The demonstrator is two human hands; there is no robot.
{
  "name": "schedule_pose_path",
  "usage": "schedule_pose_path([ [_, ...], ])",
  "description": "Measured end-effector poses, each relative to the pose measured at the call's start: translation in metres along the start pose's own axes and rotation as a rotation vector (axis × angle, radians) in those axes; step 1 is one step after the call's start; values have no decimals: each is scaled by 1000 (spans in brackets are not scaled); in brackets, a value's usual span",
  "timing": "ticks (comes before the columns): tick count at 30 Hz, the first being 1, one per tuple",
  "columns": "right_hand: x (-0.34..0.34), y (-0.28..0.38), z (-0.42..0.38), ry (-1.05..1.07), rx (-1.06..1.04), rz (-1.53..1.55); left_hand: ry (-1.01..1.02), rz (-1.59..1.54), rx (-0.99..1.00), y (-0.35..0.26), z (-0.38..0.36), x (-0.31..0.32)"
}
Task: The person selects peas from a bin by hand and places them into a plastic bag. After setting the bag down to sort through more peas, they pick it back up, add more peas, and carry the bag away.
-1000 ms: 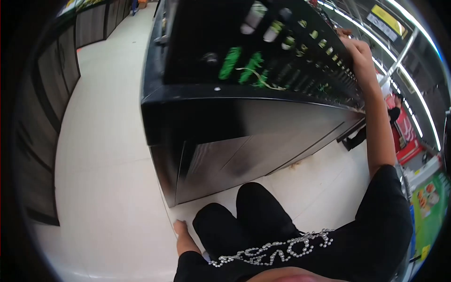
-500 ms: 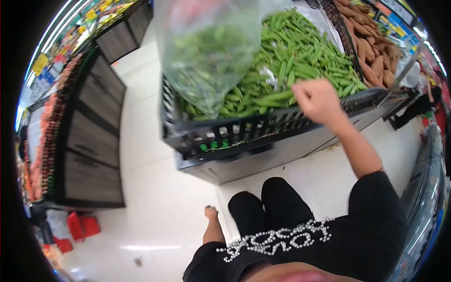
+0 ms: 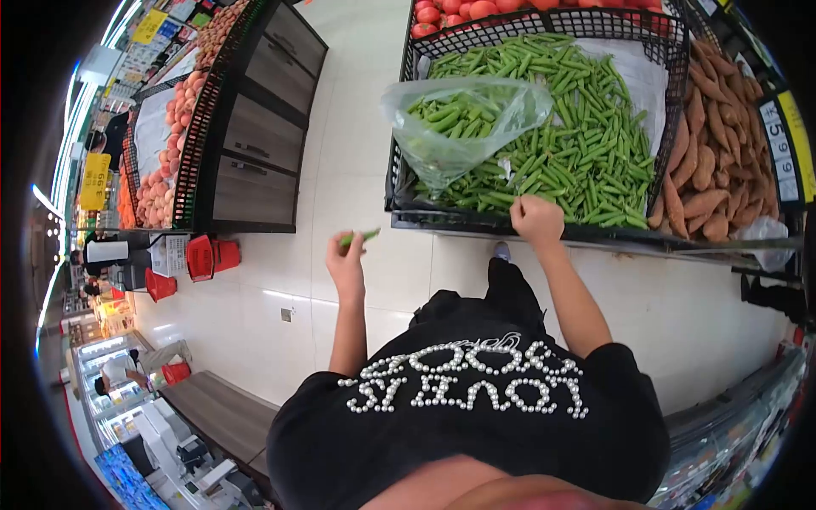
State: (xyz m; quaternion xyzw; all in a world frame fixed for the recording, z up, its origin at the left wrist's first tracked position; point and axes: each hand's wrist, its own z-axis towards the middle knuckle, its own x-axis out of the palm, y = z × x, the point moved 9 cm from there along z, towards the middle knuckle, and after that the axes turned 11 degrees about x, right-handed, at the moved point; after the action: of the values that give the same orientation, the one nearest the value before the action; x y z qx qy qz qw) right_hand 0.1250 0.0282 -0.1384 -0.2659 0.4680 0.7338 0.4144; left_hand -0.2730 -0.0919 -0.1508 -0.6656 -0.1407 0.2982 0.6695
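My left hand [image 3: 347, 265] is raised over the floor, left of the crate, with its fingers closed on a green pea pod [image 3: 364, 237]. My right hand [image 3: 538, 221] is a closed fist at the front edge of the black crate [image 3: 425, 218]; whatever is in it, if anything, is hidden. Loose pea pods [image 3: 586, 127] fill the crate. On their left side lies a clear plastic bag [image 3: 442, 161], its mouth spread wide, with pods showing in or through it.
Sweet potatoes [image 3: 710, 161] are heaped to the right, beside a price sign [image 3: 778, 144]. Tomatoes [image 3: 484, 10] sit behind the pods. Across the aisle stands a cabinet [image 3: 263, 127] with peaches [image 3: 157, 200]. Red baskets [image 3: 212, 255] and a checkout counter [image 3: 217, 416] are at the left.
The view has shifted back and turned, so the bag looks smaller and more of the crate shows. My left hand has risen from low beside my legs; my right fist is nearer the crate's front edge.
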Motion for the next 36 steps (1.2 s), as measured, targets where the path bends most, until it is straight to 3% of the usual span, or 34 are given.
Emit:
schedule_pose_path([
  [2, -1, 3, 1, -1, -5, 6, 39, -96, 291, -115, 6, 51],
  [4, -5, 4, 3, 15, -17, 19, 61, -55, 742, -204, -5, 97],
  [6, 1, 0, 4, 126, -21, 59, 21, 371, 1298, -274, -23, 148],
  [9, 15, -8, -1, 291, -36, 112, 79, 609, 1233, -283, -2, 207],
  [13, 16, -27, 6, 491, 71, 407, -6, 656, 1131, -275, -1, 203],
  [16, -35, -40, 38, 171, 12, 509, -135, 782, 1075, -252, -1, 180],
  [17, -48, -48, 48, 21, -40, 463, -140, 542, 882, -230, 11, 165],
  [20, -28, -80, 78, 128, 67, 42, -187, -78, 390, -190, 34, 145],
  [21, -10, -91, 85, 291, 141, -82, -209, -269, 242, -183, 38, 143],
  [23, 23, -108, 92, 571, 219, -226, -151, -302, 213, -190, 50, 148],
  [26, 37, -101, 99, 718, 271, -374, -56, -159, 257, -205, 69, 158],
  [32, 29, -80, 63, 769, 321, -278, 231, 412, 526, -250, 78, 202],
  [33, 27, -79, 59, 754, 293, -261, 208, 577, 654, -263, 77, 207],
  [36, 28, -76, 65, 781, 260, -294, 249, 642, 687, -267, 90, 214],
])
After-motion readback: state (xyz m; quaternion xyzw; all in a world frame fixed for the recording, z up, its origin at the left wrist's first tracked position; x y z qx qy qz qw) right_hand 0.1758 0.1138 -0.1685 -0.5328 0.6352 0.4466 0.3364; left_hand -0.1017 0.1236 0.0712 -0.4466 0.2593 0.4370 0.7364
